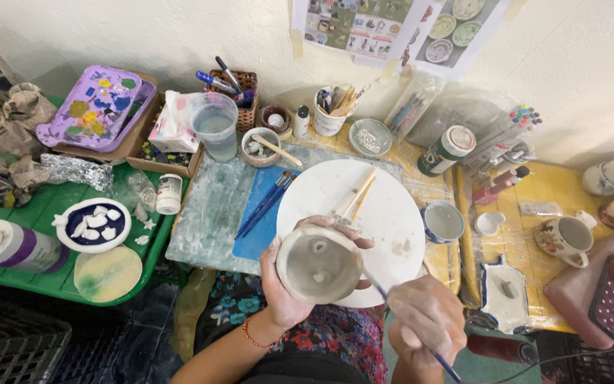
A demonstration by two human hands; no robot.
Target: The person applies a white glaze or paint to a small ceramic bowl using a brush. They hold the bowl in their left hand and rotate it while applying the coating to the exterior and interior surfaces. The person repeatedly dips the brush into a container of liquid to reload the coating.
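My left hand (284, 288) grips a grey unfired clay cup (318, 264), turned so its base faces the camera, above the near edge of a white round board (392, 213). My right hand (426, 320), smeared with clay, holds a thin blue-handled brush (443, 364) whose tip reaches toward the cup's right side. Wooden sticks (355, 195) lie on the board.
Blue brushes (264, 203) lie on a blue mat. A water cup (214, 124), small bowls (261, 146), a brush pot (330, 114) and a paint bottle (446, 151) line the back. At left sits a green tray (58, 206) with a purple palette (94, 107); at right, mugs (568, 238).
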